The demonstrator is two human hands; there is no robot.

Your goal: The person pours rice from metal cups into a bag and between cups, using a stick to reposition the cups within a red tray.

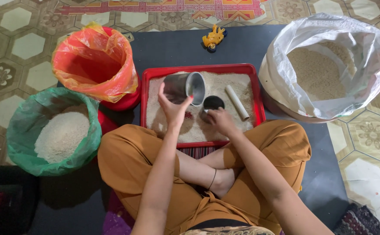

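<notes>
I sit cross-legged before a red tray (259,98) spread with white rice. My left hand (173,109) grips a shiny metal cup (185,87), tipped on its side above the tray with its mouth facing right. My right hand (221,121) rests on the rice next to a small black round scoop (213,102), fingers curled at it; whether it grips the scoop is unclear. A white cylinder (237,102) lies on the rice to the right.
A red bucket lined with an orange bag (92,65) stands at the left, and a green bag of rice (53,130) sits below it. A large white sack of grain (329,65) stands at the right. A yellow toy (213,38) lies beyond the tray.
</notes>
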